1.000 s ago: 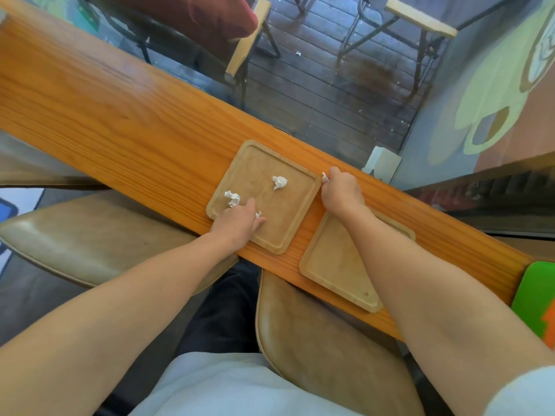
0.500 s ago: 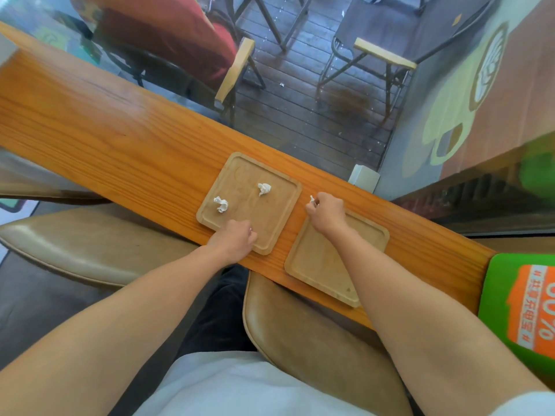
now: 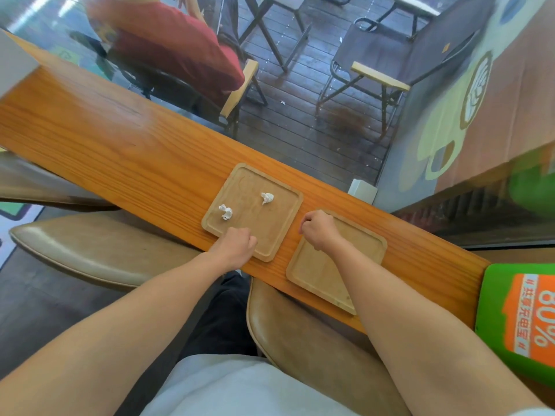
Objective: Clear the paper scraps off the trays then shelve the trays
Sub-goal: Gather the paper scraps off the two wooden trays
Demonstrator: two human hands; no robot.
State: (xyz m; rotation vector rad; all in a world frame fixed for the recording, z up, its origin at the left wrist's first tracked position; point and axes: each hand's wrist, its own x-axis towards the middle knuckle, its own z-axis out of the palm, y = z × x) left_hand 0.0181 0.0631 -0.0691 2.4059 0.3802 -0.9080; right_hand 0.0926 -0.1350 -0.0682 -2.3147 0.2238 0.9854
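Two square wooden trays lie side by side on a long orange counter [image 3: 120,145]. The left tray [image 3: 255,181] carries two crumpled white paper scraps, one near its left edge [image 3: 225,211] and one near its middle [image 3: 267,198]. The right tray [image 3: 324,274] shows no scraps. My left hand [image 3: 237,246] is a closed fist over the left tray's near edge. My right hand [image 3: 318,229] is a closed fist at the right tray's far left corner. Each fist closed around a small scrap seen earlier, now hidden inside the fingers.
A window runs along the counter's far edge, with chairs and a seated person outside. A small white box [image 3: 362,190] sits behind the counter. Two tan padded stools [image 3: 90,250] [image 3: 315,340] stand below me. A green and orange sign [image 3: 522,319] is at the right end.
Both hands drew back toward me and curled into fists around the scraps they were pinching. The view shifted, showing more of the window and the sign.
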